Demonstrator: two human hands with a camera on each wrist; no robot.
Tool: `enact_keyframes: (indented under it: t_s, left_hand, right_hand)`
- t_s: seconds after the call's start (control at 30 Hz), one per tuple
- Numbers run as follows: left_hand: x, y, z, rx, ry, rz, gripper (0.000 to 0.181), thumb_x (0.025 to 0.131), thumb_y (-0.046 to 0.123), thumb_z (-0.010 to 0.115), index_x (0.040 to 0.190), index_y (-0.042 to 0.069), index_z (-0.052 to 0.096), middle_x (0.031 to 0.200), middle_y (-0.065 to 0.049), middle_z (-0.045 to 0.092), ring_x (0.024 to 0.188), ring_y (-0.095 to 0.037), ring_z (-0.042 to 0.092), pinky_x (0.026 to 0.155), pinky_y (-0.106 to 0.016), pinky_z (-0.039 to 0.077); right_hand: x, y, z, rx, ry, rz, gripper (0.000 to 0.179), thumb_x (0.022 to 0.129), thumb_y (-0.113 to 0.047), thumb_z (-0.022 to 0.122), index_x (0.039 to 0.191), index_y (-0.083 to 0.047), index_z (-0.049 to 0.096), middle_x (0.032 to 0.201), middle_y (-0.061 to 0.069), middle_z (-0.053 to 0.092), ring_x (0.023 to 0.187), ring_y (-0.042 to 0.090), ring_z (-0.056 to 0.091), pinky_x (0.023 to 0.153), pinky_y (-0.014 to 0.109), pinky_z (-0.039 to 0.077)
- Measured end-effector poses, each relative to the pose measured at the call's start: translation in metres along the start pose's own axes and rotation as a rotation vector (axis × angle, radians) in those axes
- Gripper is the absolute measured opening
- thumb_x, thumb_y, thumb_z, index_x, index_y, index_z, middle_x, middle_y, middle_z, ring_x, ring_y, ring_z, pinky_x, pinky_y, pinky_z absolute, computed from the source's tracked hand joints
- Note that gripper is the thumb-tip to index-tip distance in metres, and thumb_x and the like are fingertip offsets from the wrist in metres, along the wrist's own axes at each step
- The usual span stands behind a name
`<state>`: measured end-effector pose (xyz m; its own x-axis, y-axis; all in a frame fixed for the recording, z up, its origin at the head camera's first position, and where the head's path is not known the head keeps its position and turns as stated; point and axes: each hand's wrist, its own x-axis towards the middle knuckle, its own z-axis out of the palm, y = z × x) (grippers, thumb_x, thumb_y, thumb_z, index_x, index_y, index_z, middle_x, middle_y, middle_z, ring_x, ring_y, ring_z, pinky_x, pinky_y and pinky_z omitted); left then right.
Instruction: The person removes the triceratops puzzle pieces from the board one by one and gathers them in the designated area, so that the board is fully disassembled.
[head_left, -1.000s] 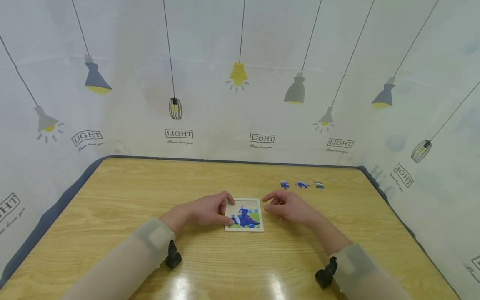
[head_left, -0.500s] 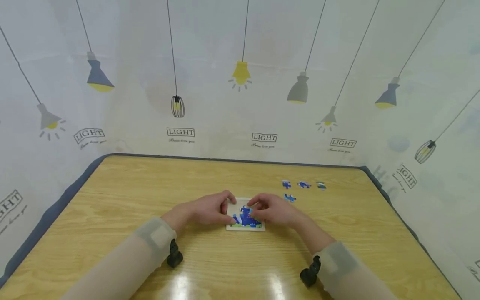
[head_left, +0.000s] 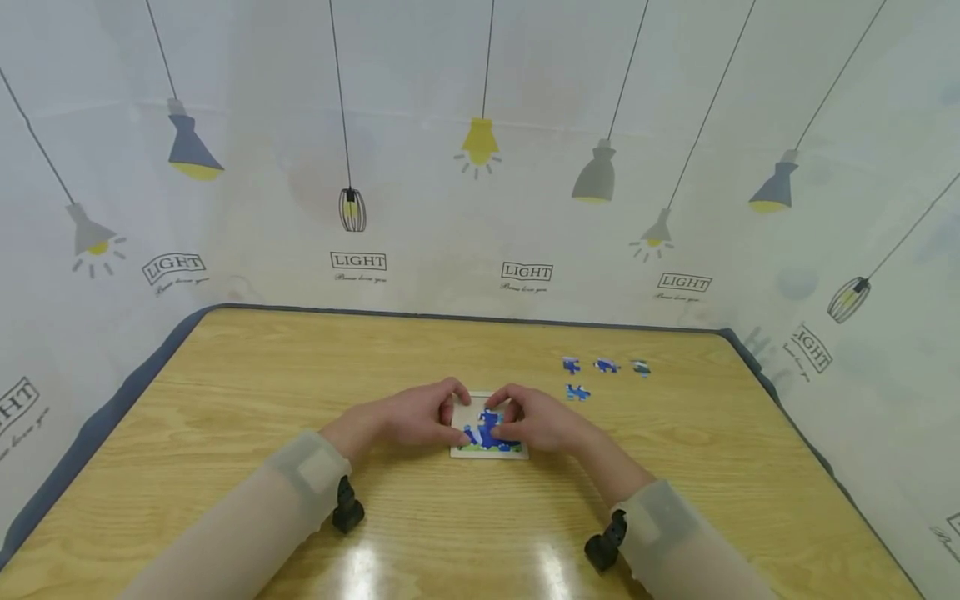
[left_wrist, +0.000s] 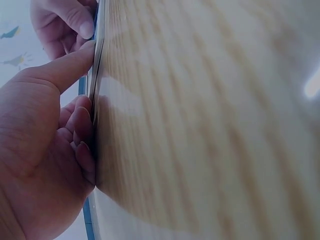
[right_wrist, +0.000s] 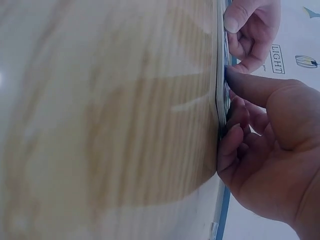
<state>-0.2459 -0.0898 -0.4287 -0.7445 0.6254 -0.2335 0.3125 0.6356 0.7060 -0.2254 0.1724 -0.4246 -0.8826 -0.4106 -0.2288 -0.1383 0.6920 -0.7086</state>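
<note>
In the head view a square picture puzzle in a pale frame (head_left: 489, 455) lies on the table, showing a blue dinosaur over green. My left hand (head_left: 412, 417) grips its left side, index finger by the upper left corner, thumb over the lower left. My right hand (head_left: 543, 419) reaches over its right side, curled index finger and thumb close to the blue pieces (head_left: 487, 421). Whether it pinches one, I cannot tell. Both wrist views show the board edge-on; the left thumb (left_wrist: 75, 62) and right thumb (right_wrist: 245, 82) reach its edge.
To the right of the puzzle, loose pieces lie on the wooden table (head_left: 300, 358): a blue one (head_left: 572, 365), a blue-and-white one (head_left: 606, 366), a greyish-green one (head_left: 641, 367) and a bright blue one (head_left: 577, 392) nearer. A lamp-printed curtain (head_left: 420, 208) stands behind the table.
My right hand has moved left from beside the puzzle onto its right part, and the bright blue piece on the table has come into view. My left hand stays on the frame.
</note>
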Motion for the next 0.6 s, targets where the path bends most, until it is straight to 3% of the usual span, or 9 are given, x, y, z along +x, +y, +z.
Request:
enact_keyframes:
  t_s: [0.3, 0.6]
  left_hand:
    - [0.0011, -0.0021, 0.0002, 0.003, 0.001, 0.011, 0.051, 0.101, 0.038, 0.081, 0.141, 0.021, 0.056, 0.100, -0.001, 0.058, 0.088, -0.015, 0.055, 0.084, -0.035, 0.044]
    - [0.0023, -0.0033, 0.0006, 0.010, -0.003, 0.017, 0.051, 0.101, 0.040, 0.081, 0.142, 0.021, 0.055, 0.102, -0.001, 0.059, 0.090, -0.015, 0.056, 0.086, -0.036, 0.045]
  right_hand:
    - [-0.0012, -0.0014, 0.0039, 0.032, 0.021, -0.011, 0.034, 0.104, -0.014, 0.076, 0.135, -0.017, 0.062, 0.099, 0.007, 0.062, 0.082, 0.021, 0.055, 0.075, 0.034, 0.045]
    - [-0.0023, -0.0017, 0.0060, 0.034, 0.093, -0.036, 0.034, 0.100, -0.010, 0.081, 0.128, -0.019, 0.064, 0.124, 0.007, 0.065, 0.110, 0.023, 0.060, 0.096, 0.044, 0.049]
